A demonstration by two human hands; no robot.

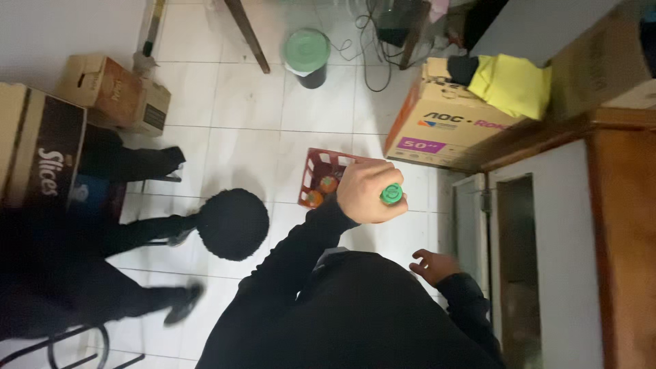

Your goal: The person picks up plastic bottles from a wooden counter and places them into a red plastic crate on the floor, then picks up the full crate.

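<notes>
Head view, white tiled floor [239, 116], cardboard boxes [109, 89]

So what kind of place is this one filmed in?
Most likely a storeroom or the back room of a home or small shop: a white tiled floor, cardboard boxes along the walls, a red crate holding bottles, and a wooden cabinet at the right.

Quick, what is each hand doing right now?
Left hand: closed around a green-capped bottle.
Right hand: open, fingers curled, holding nothing.
</notes>
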